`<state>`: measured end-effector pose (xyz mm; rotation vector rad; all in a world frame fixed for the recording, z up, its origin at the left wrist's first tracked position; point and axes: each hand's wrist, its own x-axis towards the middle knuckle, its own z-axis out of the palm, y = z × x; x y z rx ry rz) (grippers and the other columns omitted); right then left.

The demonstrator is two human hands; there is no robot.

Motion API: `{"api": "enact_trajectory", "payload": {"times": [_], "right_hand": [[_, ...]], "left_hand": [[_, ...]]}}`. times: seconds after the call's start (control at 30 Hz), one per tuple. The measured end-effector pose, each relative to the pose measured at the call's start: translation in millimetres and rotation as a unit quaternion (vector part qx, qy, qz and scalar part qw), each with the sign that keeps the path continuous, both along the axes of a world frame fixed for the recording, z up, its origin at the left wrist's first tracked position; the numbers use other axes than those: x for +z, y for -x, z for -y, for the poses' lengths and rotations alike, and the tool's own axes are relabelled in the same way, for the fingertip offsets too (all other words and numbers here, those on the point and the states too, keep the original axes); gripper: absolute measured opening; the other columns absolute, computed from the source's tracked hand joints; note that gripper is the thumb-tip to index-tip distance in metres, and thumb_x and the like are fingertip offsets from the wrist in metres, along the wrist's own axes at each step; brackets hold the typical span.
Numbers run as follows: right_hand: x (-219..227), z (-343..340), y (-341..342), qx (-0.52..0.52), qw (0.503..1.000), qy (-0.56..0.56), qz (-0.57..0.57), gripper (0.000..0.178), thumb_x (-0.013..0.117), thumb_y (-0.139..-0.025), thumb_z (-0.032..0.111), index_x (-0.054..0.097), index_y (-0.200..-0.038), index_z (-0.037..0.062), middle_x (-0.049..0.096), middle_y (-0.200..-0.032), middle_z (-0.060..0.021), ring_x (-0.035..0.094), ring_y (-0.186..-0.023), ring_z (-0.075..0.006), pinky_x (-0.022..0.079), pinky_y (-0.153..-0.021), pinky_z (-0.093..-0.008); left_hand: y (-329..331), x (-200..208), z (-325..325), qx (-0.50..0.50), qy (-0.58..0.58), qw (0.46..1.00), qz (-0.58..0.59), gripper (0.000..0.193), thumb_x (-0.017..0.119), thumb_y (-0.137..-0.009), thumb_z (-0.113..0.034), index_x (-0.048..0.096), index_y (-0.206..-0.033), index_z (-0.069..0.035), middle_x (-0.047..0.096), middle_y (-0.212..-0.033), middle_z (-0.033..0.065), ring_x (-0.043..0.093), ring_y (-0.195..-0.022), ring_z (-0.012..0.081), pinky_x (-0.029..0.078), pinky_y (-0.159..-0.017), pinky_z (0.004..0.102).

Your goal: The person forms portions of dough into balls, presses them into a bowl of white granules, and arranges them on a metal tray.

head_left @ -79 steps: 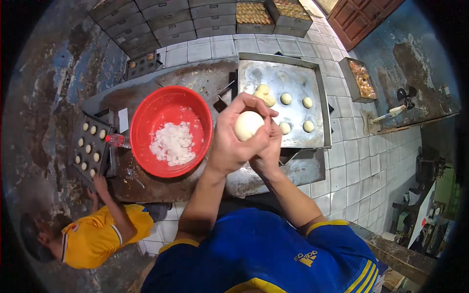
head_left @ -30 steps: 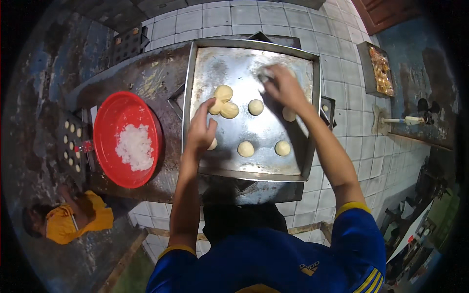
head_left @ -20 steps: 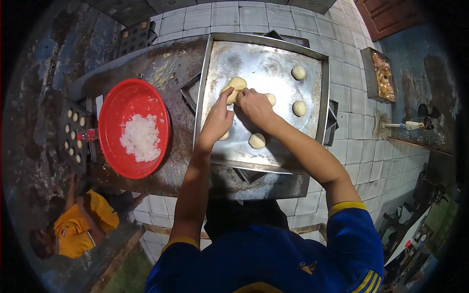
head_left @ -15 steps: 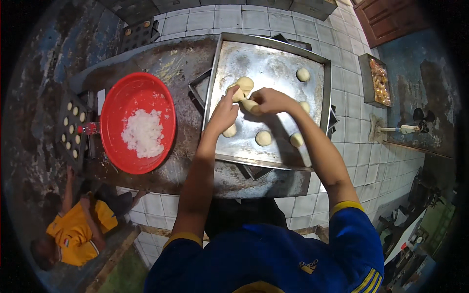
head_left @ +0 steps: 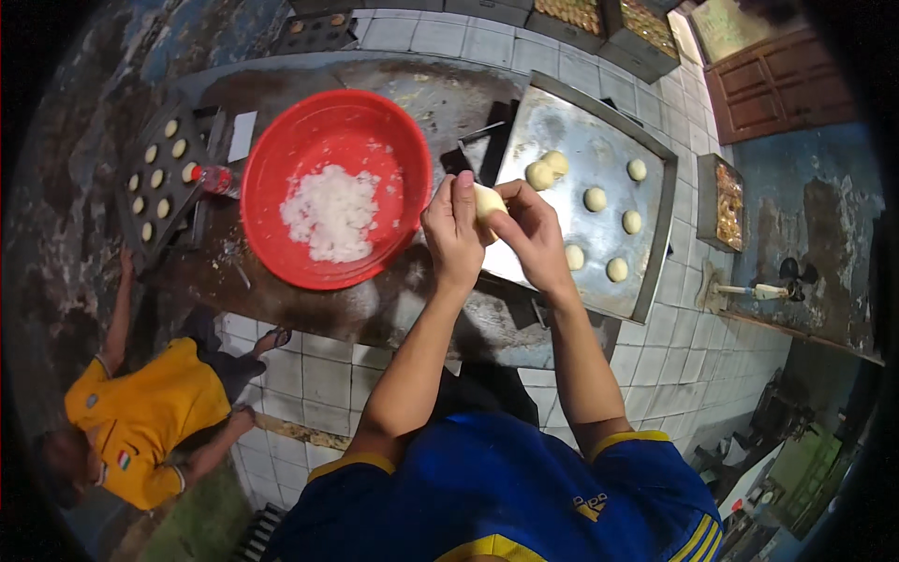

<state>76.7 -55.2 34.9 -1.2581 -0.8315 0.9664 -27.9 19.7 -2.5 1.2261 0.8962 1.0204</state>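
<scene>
A piece of pale dough (head_left: pixel 488 202) is held between both hands over the near left corner of the metal tray (head_left: pixel 585 131). My left hand (head_left: pixel 453 230) is closed round its left side, thumb pressed against it. The fingers and thumb of my right hand (head_left: pixel 534 233) grip it from the right. My fingers partly cover the dough. On the tray lie several round dough balls (head_left: pixel 595 199), with two touching dough pieces (head_left: pixel 540 174) near the left side. A red basin (head_left: pixel 328 124) holding a white crumbly mass (head_left: pixel 330 214) stands left of my hands.
Left of the basin lie a bottle with a red cap (head_left: pixel 213 179) and a dark tray (head_left: pixel 140 173) of small dough pieces. A person in a yellow shirt (head_left: pixel 159 412) is at the lower left, one arm reaching toward that tray. Filled boxes (head_left: pixel 727 201) stand right and at the back.
Both hands have lifted a piece of dough off the tray and come back toward me. The view has turned, so the basin and tray appear shifted.
</scene>
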Motion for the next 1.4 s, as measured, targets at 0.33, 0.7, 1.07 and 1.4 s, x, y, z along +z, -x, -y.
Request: {"api": "enact_trajectory", "payload": {"times": [0.33, 0.7, 1.07, 1.4], "right_hand": [[36, -95, 107, 0.042, 0.997, 0.053, -0.028, 0.036, 0.066, -0.109, 0.031, 0.077, -0.105, -0.0030, 0.072, -0.089, 0.0019, 0.059, -0.077, -0.0028, 0.046, -0.064, -0.0218], [-73, -191, 147, 0.282, 0.875, 0.203, 0.336, 0.038, 0.074, -0.100, 0.031, 0.076, -0.125, 0.0025, 0.076, -0.108, -0.0215, 0.074, -0.090, -0.0381, 0.058, -0.090, -0.0466], [-228, -259, 215, 0.464, 0.487, -0.058, 0.738, 0.027, 0.064, -0.094, 0.021, 0.076, -0.118, 0.0194, 0.065, -0.138, -0.0015, 0.059, -0.126, -0.0219, 0.055, -0.102, -0.0389], [-245, -283, 202, 0.447, 0.663, 0.045, 0.598, 0.021, 0.073, -0.089, 0.023, 0.078, -0.102, 0.0081, 0.078, -0.102, -0.0103, 0.075, -0.098, -0.0364, 0.061, -0.080, -0.0466]], "left_hand": [[152, 37, -63, 0.101, 0.099, 0.971, 0.193, 0.029, 0.059, -0.112, -0.030, 0.064, -0.095, -0.007, 0.061, -0.085, -0.0029, 0.059, -0.081, 0.0061, 0.048, -0.070, 0.0247], [297, -21, -68, -0.011, -0.144, 0.981, -0.132, 0.002, 0.072, -0.087, -0.007, 0.071, -0.088, -0.005, 0.068, -0.088, 0.0113, 0.068, -0.086, 0.0318, 0.054, -0.079, 0.0417], [421, -51, -61, 0.046, 0.021, 0.921, -0.385, 0.022, 0.070, -0.089, 0.001, 0.069, -0.111, -0.001, 0.076, -0.103, 0.0103, 0.073, -0.097, 0.0208, 0.056, -0.088, 0.0348], [405, -55, -78, 0.019, 0.098, 0.969, -0.228, 0.020, 0.077, -0.092, -0.004, 0.065, -0.108, -0.005, 0.069, -0.101, 0.0001, 0.066, -0.096, 0.0121, 0.054, -0.088, 0.0300]]}}
